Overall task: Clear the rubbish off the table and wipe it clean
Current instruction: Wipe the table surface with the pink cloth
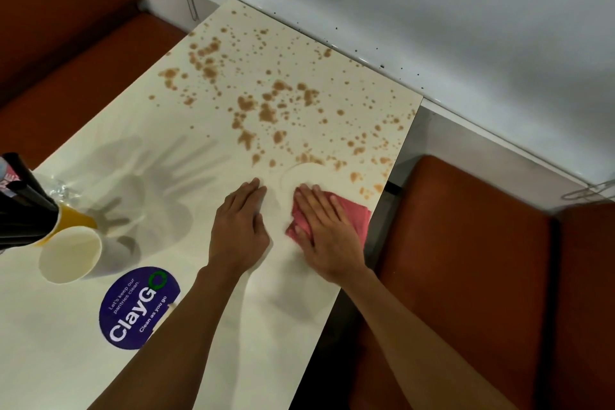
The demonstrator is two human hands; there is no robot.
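Nearest on the pale table (66, 359) is a round purple sticker (139, 308) urging people to clean as they go. Just beyond it a white paper cup (71, 255) lies tipped on its side, mouth toward the viewer. It touches a yellow cup (75, 218) that is partly covered by a black object (23, 206) at the left edge, too cropped to identify. A crumpled clear wrapper (61, 186) sits behind them. This rubbish seems gathered at one end so the wiping has room, but it is not yet off the table. Further in, the left hand (239, 226) lies palm down, fingers straight and close together, holding nothing. It is probably there to brace the body for the reach. Just beside it, the right hand (324, 230) presses flat with spread fingers on a folded pink cloth (357, 213) near the table's right edge. Pressing with an open palm spreads the pressure for a broad wipe. Immediately ahead of the cloth a pale arc is clear of marks. Beyond that, brown splashes (266, 110) cover the far half up to the white ledge (366, 53), so most of the wiping remains to be done. Orange benches (466, 276) flank both sides.
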